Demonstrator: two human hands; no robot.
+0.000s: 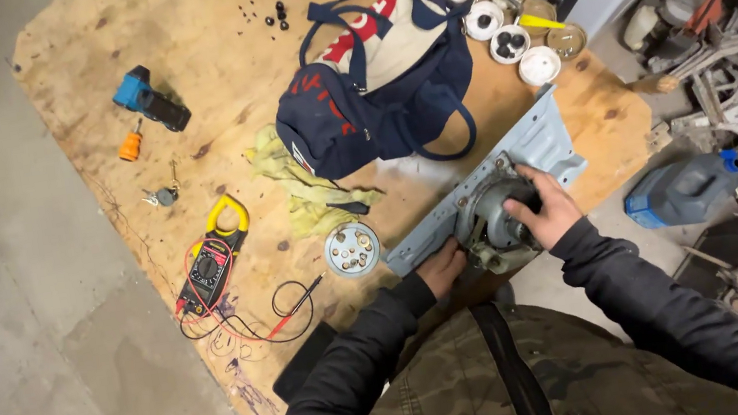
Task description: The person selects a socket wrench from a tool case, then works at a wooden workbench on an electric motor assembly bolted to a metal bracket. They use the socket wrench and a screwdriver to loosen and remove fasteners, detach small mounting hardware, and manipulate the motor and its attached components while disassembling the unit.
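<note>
Nearest the lens, at six o'clock, sits the person's camouflage vest between two black sleeves. From the head camera, the left hand [441, 268] curls closed around the lower rim of a grey motor assembly [497, 217], fingers tucked under the edge so the grip itself is partly hidden. At about four o'clock from centre, the right hand [542, 208] lies on top of the round motor housing with its fingers bent over it, gripping it. That motor is one round, dull grey unit bolted to a pale blue-grey metal bracket [536, 141] that runs slantwise toward two o'clock, overhanging the edge of the plywood table [164, 33].

Counted out on the table: one navy bag [354, 111] with red-and-white lining, gaping open at centre; one yellowish rag [296, 184] just beside it; one round tin lid [352, 249] holding small screws and bits, near the left hand; one clamp meter [212, 262] with yellow jaws and red and black leads at eight o'clock; one blue-and-black tool [147, 98] and one small orange piece [129, 147] at ten o'clock; one set of keys [160, 197].

At one o'clock stands a cluster of roughly eight small round lids and cups [499, 29], some holding dark small parts. On the floor at three o'clock lies one blue jug [682, 189].
</note>
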